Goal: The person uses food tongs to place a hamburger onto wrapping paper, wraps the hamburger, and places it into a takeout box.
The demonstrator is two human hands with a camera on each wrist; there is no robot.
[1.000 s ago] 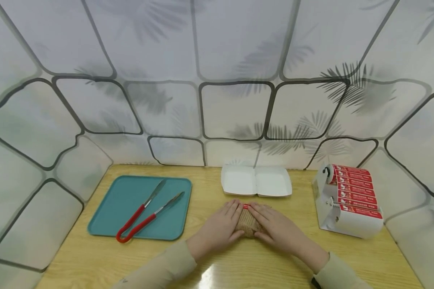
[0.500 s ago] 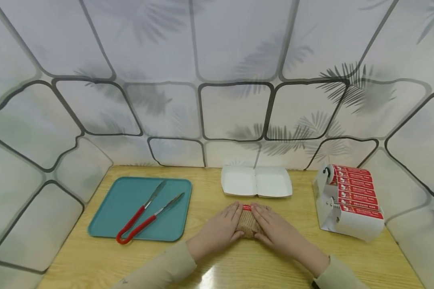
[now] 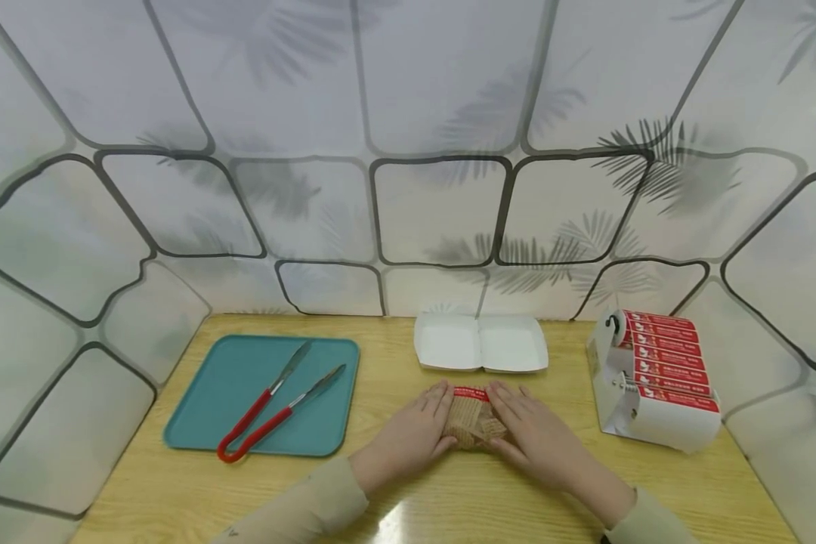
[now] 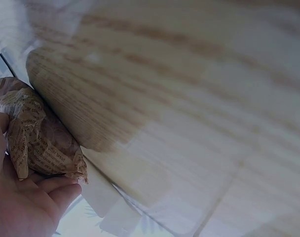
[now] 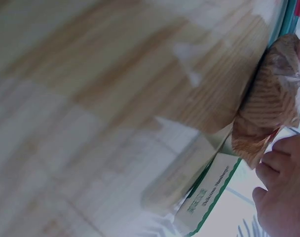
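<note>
A packet wrapped in brown printed paper (image 3: 472, 425) lies on the table between both hands, with a red label strip (image 3: 471, 393) across its far edge. My left hand (image 3: 408, 432) holds its left side, fingers towards the far corner and thumb at the near side. On the other side my right hand (image 3: 539, 440) presses with straight fingers at the right end of the strip, its thumb by the near edge. The left wrist view shows crumpled folds of the wrapper (image 4: 39, 136) between thumb and fingers. From the right wrist, the packet (image 5: 271, 94) appears beside partly bent fingers.
Just beyond the packet stands an opened white clamshell box (image 3: 445, 341). A label dispenser (image 3: 676, 425) with red-and-white labels sits at the right. To the left, red-handled tongs (image 3: 248, 415) lie on a teal tray (image 3: 211, 393). A patterned wall (image 3: 442, 211) closes off the back.
My right hand has slid to the right, so more of the red strip and the wrapper's folds show. The left hand stays almost in place.
</note>
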